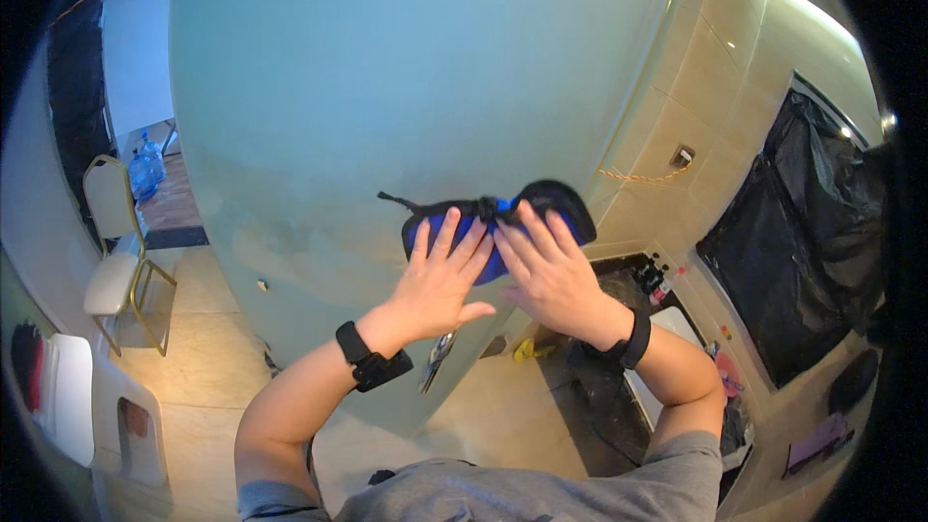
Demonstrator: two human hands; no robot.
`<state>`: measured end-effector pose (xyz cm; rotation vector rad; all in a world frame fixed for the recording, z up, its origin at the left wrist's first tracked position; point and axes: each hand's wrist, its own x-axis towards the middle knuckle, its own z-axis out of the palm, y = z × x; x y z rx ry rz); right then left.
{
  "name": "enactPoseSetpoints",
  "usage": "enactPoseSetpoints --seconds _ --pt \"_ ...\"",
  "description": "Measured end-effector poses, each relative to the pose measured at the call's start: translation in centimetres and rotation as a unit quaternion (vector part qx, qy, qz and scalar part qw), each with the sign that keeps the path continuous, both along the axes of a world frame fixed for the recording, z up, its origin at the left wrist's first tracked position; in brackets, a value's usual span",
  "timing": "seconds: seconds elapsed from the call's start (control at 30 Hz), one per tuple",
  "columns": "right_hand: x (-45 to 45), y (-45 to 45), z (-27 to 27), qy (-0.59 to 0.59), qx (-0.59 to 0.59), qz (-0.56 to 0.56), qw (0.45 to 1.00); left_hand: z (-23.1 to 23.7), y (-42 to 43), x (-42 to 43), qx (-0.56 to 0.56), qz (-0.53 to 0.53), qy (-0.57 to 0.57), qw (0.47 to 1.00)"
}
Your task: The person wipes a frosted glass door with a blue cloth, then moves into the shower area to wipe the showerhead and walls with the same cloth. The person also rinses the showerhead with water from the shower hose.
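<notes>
A blue fabric pad [494, 270] with black edging lies flat against a frosted glass door [406, 87]. A thin black strap [395, 199] sticks out from its upper left corner. My left hand [438, 279] holds the pad's left half to the glass, fingers straight and spread. On the right half, my right hand [547, 272] presses in the same way, its fingertips just below the rounded black edge. The hands are side by side, their fingers nearly meeting at the pad's middle. Both wrists wear black bands. A metal door handle [438, 361] shows below my left hand.
A chair [114, 283] stands at left, with blue water bottles [145, 170] behind it. On the right are a wall socket with a twisted cable [645, 177], a white basin [678, 326] and black plastic sheeting [790, 232]. A yellow item [531, 350] lies on the floor.
</notes>
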<state>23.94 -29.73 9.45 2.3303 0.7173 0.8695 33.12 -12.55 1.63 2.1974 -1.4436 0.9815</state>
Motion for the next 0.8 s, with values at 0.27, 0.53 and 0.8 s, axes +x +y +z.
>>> enactPoseSetpoints --seconds 0.27,0.53,0.8 --pt "0.6 0.8 3.6 -0.094 0.048 -0.037 0.994 3.5 0.2 1.9 -0.053 -0.025 -0.024 0.998" --pt "4.0 3.4 5.5 -0.117 0.041 0.013 0.992 6.8 1.5 3.7 -0.121 0.045 -0.01 0.992" --pt "1.6 0.2 7.7 -0.15 0.044 -0.01 0.988 6.0 -1.1 1.8 -0.127 -0.029 -0.04 0.991"
